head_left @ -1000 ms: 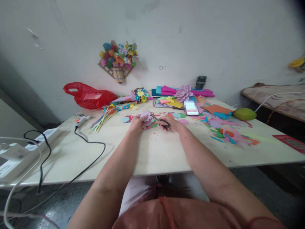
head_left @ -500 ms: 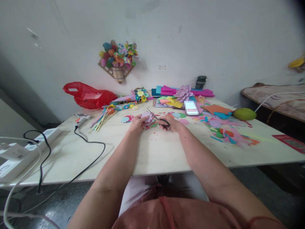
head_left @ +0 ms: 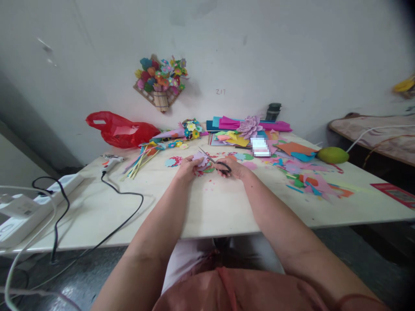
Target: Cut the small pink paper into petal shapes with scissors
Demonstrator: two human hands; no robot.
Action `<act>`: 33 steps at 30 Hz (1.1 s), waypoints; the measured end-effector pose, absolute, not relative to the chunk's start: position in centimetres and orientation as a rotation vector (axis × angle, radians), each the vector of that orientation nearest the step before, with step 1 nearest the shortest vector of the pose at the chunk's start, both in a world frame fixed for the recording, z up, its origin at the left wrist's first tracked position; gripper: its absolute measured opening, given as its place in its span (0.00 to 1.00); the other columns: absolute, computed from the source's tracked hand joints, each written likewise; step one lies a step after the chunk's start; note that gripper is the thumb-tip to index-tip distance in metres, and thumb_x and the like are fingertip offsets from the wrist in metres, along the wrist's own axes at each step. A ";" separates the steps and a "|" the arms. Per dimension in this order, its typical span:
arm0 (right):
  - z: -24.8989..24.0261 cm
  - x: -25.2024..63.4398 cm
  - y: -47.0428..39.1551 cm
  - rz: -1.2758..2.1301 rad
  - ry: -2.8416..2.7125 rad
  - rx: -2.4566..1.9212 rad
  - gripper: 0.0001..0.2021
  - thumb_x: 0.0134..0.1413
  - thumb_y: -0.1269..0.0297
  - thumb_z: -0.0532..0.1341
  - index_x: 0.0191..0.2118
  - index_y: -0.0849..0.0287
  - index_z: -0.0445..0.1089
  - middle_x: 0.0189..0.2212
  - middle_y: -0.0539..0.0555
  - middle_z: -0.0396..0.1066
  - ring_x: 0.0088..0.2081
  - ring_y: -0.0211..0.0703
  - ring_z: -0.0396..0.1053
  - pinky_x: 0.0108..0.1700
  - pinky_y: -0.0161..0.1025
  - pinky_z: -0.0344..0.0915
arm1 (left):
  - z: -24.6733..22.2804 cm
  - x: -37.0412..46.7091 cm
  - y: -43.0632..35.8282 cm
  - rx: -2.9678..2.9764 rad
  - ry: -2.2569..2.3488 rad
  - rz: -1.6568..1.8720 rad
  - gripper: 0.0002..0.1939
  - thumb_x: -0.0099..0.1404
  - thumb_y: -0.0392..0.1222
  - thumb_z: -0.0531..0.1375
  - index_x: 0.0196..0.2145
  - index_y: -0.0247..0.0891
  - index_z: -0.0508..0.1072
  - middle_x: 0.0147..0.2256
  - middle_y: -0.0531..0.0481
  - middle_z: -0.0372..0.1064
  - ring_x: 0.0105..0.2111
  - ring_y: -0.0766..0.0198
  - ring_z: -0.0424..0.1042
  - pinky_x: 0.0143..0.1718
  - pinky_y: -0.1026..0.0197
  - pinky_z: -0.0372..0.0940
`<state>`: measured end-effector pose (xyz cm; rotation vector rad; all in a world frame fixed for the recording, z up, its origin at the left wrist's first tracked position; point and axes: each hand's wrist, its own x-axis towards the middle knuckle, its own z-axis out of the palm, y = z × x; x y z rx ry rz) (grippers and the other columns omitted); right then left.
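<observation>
Scissor blades [head_left: 207,155]: smooth metal. Lilac cutout [head_left: 199,155]: matt, paper-like. Carrier bag [head_left: 136,134]: glossy thin plastic. Tabletop [head_left: 220,211]: smooth.

Between the forearms [head_left: 165,211] the near table [head_left: 220,211] offers passage, while scissors [head_left: 224,167] and purple paper [head_left: 201,160] block the way beyond.

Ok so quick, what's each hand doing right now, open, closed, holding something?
Left hand: closed on a lilac paper piece.
Right hand: closed around the black handles of the scissors.
</observation>
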<state>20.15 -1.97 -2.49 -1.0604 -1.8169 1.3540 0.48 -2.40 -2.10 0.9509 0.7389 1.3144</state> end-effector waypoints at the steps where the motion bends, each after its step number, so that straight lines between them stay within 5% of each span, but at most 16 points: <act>1: -2.5 20.2 -1.9 1.355 -1.820 -1.059 0.14 0.49 0.54 0.65 0.30 0.62 0.68 0.16 0.47 0.67 0.14 0.30 0.61 0.12 0.27 0.49 | -2.1 0.5 -2.4 0.952 0.736 1.315 0.10 0.49 0.29 0.68 0.28 0.32 0.72 0.25 0.49 0.73 0.25 0.67 0.72 0.41 0.57 0.71; 33: -1.8 19.7 -2.7 1.395 -1.726 -1.101 0.15 0.46 0.58 0.66 0.22 0.61 0.63 0.13 0.46 0.62 0.13 0.29 0.55 0.13 0.27 0.46 | -2.3 0.3 -2.1 0.939 0.699 1.349 0.08 0.48 0.31 0.69 0.26 0.32 0.74 0.26 0.47 0.74 0.25 0.66 0.72 0.34 0.60 0.71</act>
